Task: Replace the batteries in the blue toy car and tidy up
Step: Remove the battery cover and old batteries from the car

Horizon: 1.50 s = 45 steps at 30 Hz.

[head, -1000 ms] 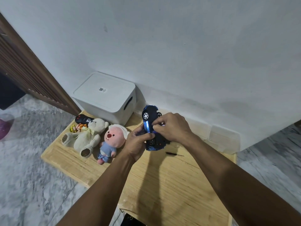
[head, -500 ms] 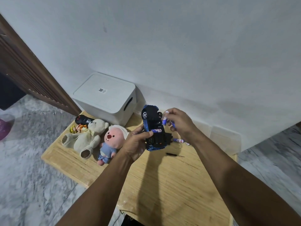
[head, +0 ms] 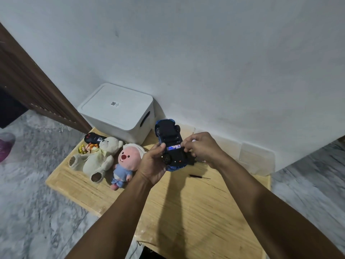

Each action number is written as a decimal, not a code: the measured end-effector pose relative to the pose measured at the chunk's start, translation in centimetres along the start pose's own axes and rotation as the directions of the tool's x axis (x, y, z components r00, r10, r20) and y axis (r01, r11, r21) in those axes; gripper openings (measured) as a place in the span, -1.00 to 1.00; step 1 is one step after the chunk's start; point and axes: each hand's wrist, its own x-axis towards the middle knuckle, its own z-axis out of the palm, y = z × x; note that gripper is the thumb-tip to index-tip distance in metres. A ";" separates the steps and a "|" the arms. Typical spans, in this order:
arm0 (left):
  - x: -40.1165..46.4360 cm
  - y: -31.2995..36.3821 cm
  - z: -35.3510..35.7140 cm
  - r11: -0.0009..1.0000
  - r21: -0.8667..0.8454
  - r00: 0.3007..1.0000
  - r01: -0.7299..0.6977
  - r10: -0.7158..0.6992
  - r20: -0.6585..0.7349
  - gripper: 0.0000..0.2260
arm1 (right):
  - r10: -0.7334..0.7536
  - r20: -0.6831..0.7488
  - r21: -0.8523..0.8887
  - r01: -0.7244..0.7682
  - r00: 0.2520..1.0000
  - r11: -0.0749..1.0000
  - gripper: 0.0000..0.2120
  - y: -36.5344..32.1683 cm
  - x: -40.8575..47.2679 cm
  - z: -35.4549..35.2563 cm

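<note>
Head view. Since half a second ago the right hand (head: 202, 149) has come back from the right of the car to its underside, and its fingertips now sit at the end of a battery (head: 174, 147) lying across the open bay. In the earlier picture that hand was held away, pinching a battery clear of the chassis. The blue toy car (head: 170, 144) has stayed at centre frame, belly towards the camera, nose towards the upper part of the picture.

The left hand (head: 153, 164) grips the car from its left side, thumb curled over the chassis edge just beside the battery. The right hand's fingers are curled and pinch or press the battery's end; whether a second cell is tucked in that palm cannot be told, the view being too small there.

Judgement: a cell is being seated, so the job stands mid-way; the bay cover is not yet refitted.

A small screwdriver (head: 198, 177) lies on the wooden board (head: 196, 212) below the right wrist. The white storage box (head: 119, 111) stands shut at upper left of the board, so tidying appears not yet begun.
</note>
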 end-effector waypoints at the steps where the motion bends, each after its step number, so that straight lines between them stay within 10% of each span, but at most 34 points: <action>1: 0.1 0.0 0.0 1.000 0.007 1.000 -0.007 0.007 -0.021 -0.49 | -0.008 -0.018 -0.027 0.008 1.000 1.000 -0.87 -0.1 -0.1 0.1; 17: -0.2 -0.9 0.2 0.991 0.050 0.991 -0.122 0.125 -0.050 -0.71 | 0.198 -0.043 0.160 -0.189 0.979 0.969 -0.85 0.7 1.0 0.5; 45: 0.1 -0.9 1.7 0.966 0.197 0.981 -0.168 0.183 -0.061 -0.43 | 0.167 -0.167 0.141 -0.144 0.972 0.979 -0.91 1.9 1.5 1.6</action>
